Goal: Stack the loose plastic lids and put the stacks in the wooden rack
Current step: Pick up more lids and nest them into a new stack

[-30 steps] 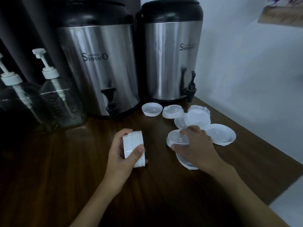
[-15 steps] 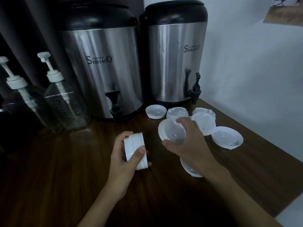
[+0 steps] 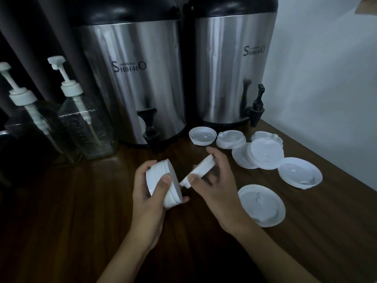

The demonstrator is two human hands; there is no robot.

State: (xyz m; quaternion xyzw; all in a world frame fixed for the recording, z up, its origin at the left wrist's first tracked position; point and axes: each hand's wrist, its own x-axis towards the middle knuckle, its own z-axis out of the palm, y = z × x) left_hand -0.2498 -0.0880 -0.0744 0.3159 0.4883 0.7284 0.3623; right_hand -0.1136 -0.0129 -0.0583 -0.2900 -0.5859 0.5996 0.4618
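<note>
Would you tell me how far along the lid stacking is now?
Partly done: the left hand grips a stack of lids. The right hand holds one more lid beside it, not yet joined. Several loose lids lie on the table; the held stack is unracked.

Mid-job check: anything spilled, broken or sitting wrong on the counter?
Nothing spilled or visibly broken. Orientations are mixed: the near lid is rim-up, the middle lid top-up and overlapping a lower lid. The left hand grips the stack tilted; the right hand holds a single lid beside it.
</note>
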